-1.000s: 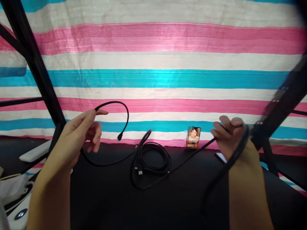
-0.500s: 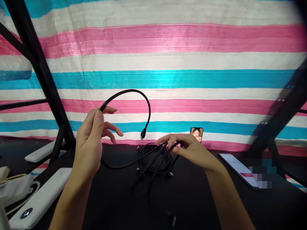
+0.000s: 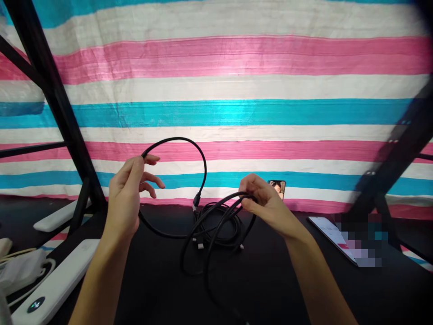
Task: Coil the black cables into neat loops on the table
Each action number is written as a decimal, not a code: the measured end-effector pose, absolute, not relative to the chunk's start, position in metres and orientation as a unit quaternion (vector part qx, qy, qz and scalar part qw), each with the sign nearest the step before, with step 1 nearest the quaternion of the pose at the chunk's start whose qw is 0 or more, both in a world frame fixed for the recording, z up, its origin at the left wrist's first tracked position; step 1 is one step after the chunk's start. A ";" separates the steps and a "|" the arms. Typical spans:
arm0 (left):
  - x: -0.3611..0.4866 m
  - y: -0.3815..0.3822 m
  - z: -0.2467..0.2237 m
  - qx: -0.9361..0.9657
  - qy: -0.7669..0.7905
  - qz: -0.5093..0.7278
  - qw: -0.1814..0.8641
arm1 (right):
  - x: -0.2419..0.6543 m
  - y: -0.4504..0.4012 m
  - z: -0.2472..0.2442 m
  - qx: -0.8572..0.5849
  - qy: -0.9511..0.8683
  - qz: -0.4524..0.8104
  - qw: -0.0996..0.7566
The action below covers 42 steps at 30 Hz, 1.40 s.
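Now, left hand point(image 3: 125, 194): thumb and index finger pinch the black cable point(image 3: 204, 164), other fingers spread.
Right hand point(image 3: 262, 201): thumb and fingers closed on loops of cable.
Black cable: between the hands, plug point(image 3: 196, 199) hanging down, loops dropping toward the near side.
Coiled cable point(image 3: 239, 221): on the black table point(image 3: 162, 284), beyond those loops.
Phone point(image 3: 329, 231): flat, at right.

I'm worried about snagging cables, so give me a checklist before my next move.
1. Left hand grips the black cable: ok.
2. Right hand holds cable loops: ok.
3. Hanging plug clear of the coiled cable: cannot tell; they meet in view.
4. Coiled cable unobstructed: not ok; cable loops cross in front of it.
5. Flat phone apart from both hands: ok, it lies off to the right.
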<state>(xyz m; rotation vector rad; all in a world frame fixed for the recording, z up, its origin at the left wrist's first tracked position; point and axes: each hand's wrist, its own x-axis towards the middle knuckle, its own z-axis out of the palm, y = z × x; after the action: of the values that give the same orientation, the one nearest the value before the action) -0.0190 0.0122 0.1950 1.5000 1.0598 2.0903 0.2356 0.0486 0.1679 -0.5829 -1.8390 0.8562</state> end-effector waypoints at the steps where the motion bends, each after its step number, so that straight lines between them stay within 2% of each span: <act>1: -0.020 0.013 0.195 0.552 0.386 0.717 0.180 | 0.235 0.048 0.168 -0.247 -0.754 0.346 0.501; 5: -0.013 0.013 0.192 0.627 0.414 0.625 0.212 | 0.228 0.046 0.167 -0.277 -0.737 0.305 0.536; 11: 0.021 0.008 0.186 0.677 0.400 0.527 0.322 | 0.208 0.038 0.167 -0.287 -0.702 0.208 0.618; 15: 0.040 0.004 0.179 0.695 0.399 0.465 0.376 | 0.202 0.033 0.167 -0.290 -0.696 0.137 0.642; 20: 0.041 0.005 0.178 0.654 0.424 0.505 0.370 | 0.203 0.032 0.169 -0.279 -0.715 0.105 0.633; 25: 0.028 0.006 0.181 0.628 0.415 0.557 0.350 | 0.206 0.038 0.167 -0.337 -0.722 0.063 0.601; 28: 0.025 0.004 0.183 0.613 0.413 0.583 0.338 | 0.204 0.041 0.165 -0.345 -0.705 0.151 0.601; 35: 0.026 0.019 0.175 0.565 0.418 0.646 0.298 | 0.205 0.034 0.170 -0.293 -0.601 0.506 0.545; 38: 0.028 0.027 0.169 0.570 0.411 0.636 0.319 | 0.207 0.035 0.171 -0.264 -0.567 0.560 0.544; 42: 0.033 0.033 0.163 0.568 0.397 0.627 0.355 | 0.212 0.040 0.173 -0.270 -0.528 0.558 0.580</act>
<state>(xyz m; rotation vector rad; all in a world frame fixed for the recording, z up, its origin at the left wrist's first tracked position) 0.0330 0.0328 0.1630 1.4677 1.0264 1.6213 0.2123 0.0404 0.1727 -0.6310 -1.2336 1.3046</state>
